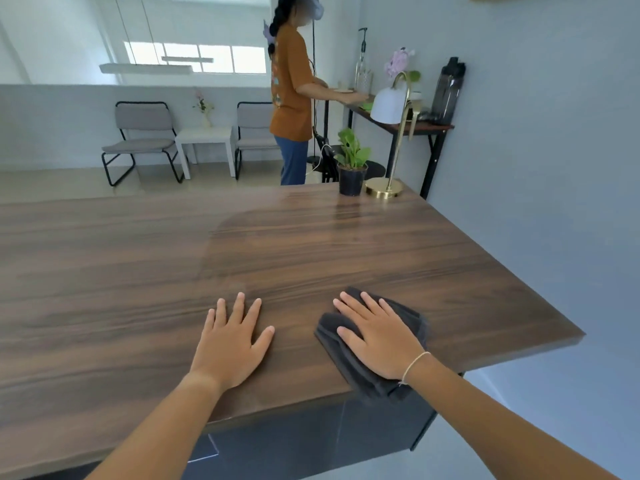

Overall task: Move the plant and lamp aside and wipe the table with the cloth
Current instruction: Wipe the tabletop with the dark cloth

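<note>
While flat on the table [138,271], right fingers [356,306] cover the cloth [408,320].

A person in an orange shirt [290,88] and blue trousers stands beyond the far edge, both arms reaching onto a narrow console desk [398,121] with black legs against the grey-blue wall. On that console stand a dark water bottle [448,90], a clear pump dispenser [362,69] and a pale purple flower [398,62]. Farther back, two grey padded chairs [143,140] with black tube frames flank a small white side table [205,140], which carries a slim vase of flowers [204,110]. A long white pendant light [145,68] hangs from thin cords before a row of bright windows [195,57].
</note>
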The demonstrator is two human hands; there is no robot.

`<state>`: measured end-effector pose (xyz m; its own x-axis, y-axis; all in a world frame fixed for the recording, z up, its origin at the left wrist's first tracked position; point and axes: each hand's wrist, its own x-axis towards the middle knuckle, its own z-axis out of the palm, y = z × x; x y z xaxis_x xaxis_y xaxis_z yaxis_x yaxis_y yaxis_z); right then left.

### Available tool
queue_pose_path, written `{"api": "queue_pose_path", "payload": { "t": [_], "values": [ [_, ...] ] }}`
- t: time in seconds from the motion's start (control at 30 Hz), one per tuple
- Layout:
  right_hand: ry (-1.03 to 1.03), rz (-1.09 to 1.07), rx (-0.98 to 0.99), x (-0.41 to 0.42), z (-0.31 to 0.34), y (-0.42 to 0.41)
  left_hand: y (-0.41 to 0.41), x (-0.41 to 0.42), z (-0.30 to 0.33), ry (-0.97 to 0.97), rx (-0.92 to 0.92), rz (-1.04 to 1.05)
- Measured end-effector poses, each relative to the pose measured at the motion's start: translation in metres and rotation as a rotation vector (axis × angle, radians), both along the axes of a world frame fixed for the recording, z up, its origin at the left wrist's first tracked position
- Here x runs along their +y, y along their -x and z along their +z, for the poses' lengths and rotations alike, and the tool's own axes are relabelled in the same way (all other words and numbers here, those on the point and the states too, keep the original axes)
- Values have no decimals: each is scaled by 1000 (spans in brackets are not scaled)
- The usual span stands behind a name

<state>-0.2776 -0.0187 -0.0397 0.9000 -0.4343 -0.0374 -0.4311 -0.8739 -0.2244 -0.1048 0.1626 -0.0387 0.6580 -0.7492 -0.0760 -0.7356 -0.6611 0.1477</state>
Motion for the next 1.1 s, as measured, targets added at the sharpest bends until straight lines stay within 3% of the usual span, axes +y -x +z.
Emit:
{"api": "queue_pose_path", "payload": {
  "t": [0.2,0.37,0.5,0.63,0.7,0.87,1.1],
  "values": [
    [63,-313,75,-113,3,86,18,-42,7,83,42,-34],
    [10,-572,114,-169,2,59,45,-96,9,120,89,-110],
    [-2,-330,47,-141,3,34,62,-136,5,103,71,-148],
    [44,-107,8,-124,0,79,68,-173,4,89,37,-143],
    [64,-139,19,-141,0,104,68,-184,3,94,31,-149],
    [84,-456,85,-204,4,152,70,-189,-3,103,20,-160],
    [57,-578,79,-199,0,144,70,-191,-5,83,-13,-157]
  ]
}}
